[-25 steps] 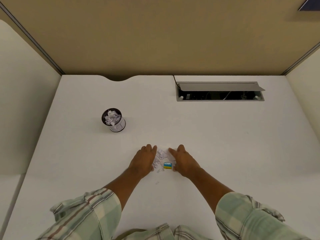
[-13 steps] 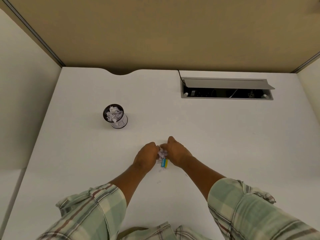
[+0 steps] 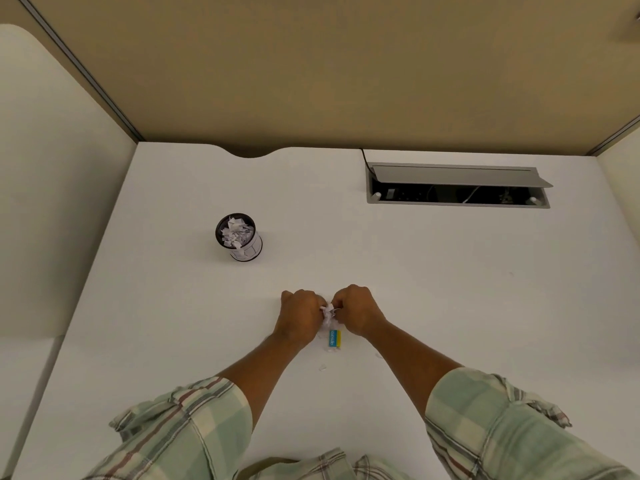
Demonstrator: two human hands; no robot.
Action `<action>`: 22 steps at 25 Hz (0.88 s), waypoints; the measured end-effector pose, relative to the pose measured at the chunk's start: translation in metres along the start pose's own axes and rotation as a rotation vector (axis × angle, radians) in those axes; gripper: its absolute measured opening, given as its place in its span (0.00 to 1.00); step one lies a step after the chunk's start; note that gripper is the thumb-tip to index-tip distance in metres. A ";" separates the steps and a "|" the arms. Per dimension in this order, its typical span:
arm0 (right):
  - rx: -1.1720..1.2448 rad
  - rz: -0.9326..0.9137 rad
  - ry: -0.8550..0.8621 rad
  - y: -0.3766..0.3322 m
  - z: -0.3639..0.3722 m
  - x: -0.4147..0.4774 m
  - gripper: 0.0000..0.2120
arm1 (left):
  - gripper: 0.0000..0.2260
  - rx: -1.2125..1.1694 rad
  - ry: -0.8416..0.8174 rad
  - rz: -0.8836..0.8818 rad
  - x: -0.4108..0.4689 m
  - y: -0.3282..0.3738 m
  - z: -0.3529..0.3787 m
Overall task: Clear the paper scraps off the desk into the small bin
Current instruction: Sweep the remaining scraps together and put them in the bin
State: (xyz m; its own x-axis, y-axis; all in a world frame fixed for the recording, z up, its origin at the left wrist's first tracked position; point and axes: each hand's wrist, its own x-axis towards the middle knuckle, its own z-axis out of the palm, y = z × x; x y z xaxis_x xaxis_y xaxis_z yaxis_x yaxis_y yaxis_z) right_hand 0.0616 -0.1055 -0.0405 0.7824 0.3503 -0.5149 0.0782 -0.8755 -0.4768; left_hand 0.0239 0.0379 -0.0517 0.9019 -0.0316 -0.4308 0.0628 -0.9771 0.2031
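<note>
**While your left hand [image 3: 299, 318] and right hand [image 3: 358, 315] bunch the paper scraps [image 3: 327, 315]**

Both sets of fingers are curled, pinching that paper between them over the desk [image 3: 450, 289]. A blue-and-yellow block [image 3: 334, 338] lies just nearer you than the fingertips. The small bin [image 3: 239, 237], stuffed with paper, stands well beyond your left knuckles.

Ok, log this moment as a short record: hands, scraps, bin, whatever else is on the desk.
left hand: grips the paper scraps
right hand: grips the same bunch
bin: upright, back left, scraps inside
eraser: blue and yellow, on the desk beside the bunch
loose bits: a few, nearer the person
cable hatch: back right, lid open
</note>
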 end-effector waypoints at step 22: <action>0.093 -0.137 0.164 -0.216 -0.061 0.090 0.05 | 0.07 -0.266 0.327 -0.283 0.009 -0.144 -0.173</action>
State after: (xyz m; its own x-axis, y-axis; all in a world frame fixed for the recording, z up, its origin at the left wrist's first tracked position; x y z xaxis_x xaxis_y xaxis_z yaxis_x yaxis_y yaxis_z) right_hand 0.1530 0.0946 0.0596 0.8590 0.3984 -0.3217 0.1393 -0.7863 -0.6019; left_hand 0.0964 0.2148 0.0670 0.9179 0.3354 -0.2119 0.3919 -0.8493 0.3538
